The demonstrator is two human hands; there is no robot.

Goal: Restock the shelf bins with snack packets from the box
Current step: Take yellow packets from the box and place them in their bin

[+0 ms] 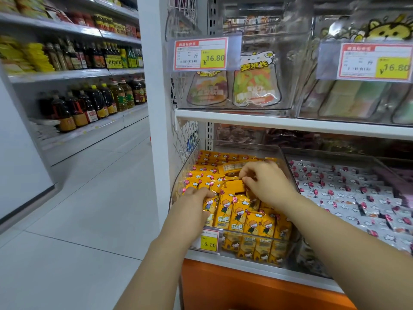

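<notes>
A clear plastic shelf bin (288, 166) on the lower shelf is full of yellow snack packets (237, 211) printed with a cartoon figure. Both my hands are inside it. My left hand (194, 204) rests on the packets at the bin's front left, fingers curled over one of them. My right hand (266, 182) is over the bin's middle, and its fingertips pinch a yellow packet (232, 185) lying across the pile. No supply box is in view.
A neighbouring bin (348, 193) to the right holds white and pink packets. Clear bins (234, 90) with price tags sit on the shelf above. A white upright (154, 108) edges the unit; a tiled aisle (89, 209) and bottle shelves (89, 104) lie left.
</notes>
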